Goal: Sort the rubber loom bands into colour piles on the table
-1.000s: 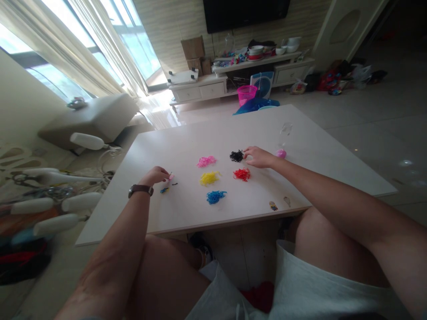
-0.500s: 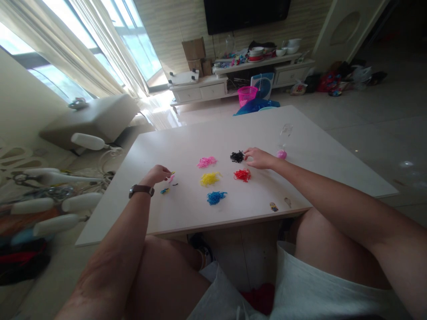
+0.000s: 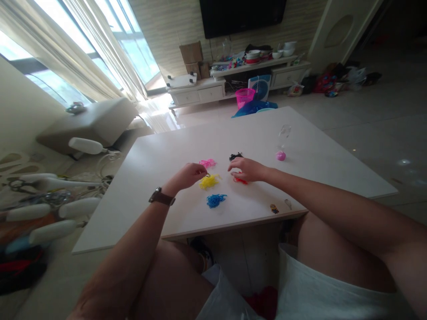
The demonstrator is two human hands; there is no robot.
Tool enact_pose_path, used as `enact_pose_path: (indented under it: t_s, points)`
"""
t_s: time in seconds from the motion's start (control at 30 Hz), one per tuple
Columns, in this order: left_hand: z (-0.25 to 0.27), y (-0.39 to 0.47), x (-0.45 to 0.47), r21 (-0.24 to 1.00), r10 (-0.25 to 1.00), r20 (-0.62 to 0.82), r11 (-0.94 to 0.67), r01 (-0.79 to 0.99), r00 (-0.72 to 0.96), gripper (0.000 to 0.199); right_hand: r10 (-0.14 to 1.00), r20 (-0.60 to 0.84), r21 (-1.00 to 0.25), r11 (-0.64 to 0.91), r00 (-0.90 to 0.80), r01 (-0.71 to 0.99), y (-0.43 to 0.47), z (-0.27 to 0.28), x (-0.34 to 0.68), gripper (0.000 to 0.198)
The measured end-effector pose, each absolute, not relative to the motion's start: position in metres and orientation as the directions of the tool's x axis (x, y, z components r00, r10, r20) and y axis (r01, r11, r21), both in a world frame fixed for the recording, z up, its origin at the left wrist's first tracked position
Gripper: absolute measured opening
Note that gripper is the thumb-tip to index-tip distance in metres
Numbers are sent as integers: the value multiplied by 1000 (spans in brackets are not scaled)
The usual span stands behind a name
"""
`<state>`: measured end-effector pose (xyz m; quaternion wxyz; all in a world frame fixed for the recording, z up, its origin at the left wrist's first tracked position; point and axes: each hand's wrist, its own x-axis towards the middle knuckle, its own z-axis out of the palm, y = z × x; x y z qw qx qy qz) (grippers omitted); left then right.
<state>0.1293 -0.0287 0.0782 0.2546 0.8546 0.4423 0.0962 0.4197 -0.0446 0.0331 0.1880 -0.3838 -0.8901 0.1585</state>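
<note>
My left hand [image 3: 194, 174] is closed in a pinch over the yellow pile of rubber bands [image 3: 208, 182]. A small dark rubber band [image 3: 208, 175] shows at its fingertips. Above the red pile [image 3: 239, 179], my right hand [image 3: 246, 170] is held with thumb and fingers apart, partly hiding that pile. Just beyond the right hand lies the black pile [image 3: 235, 156]. A pink pile [image 3: 207, 163] sits past my left fingertips, and a blue pile [image 3: 215, 201] lies nearer the table's front edge.
A pink round object [image 3: 280, 156] and a clear plastic piece [image 3: 284, 131] rest on the right of the white table [image 3: 180, 149]. A minion sticker [image 3: 274, 208] is near the front edge. White lamp arms [image 3: 78, 202] stand beside the table's left side.
My left hand has moved right from the small loose bands at the left to the yellow pile, with a dark band in its pinch. My right hand has shifted from the black pile towards the red.
</note>
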Motion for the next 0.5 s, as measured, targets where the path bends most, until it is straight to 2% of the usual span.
enact_pose_path:
  t_s: [0.17,0.5]
  points:
    - [80,-33,152,496,724,61,-619,609,687,21,635,298,-469,748,-713,470,-62,43,406,20]
    - [75,-34,156,487,695,129,-666,565,707,17,594,279,-444,776,-754,447,-69,42,402,37]
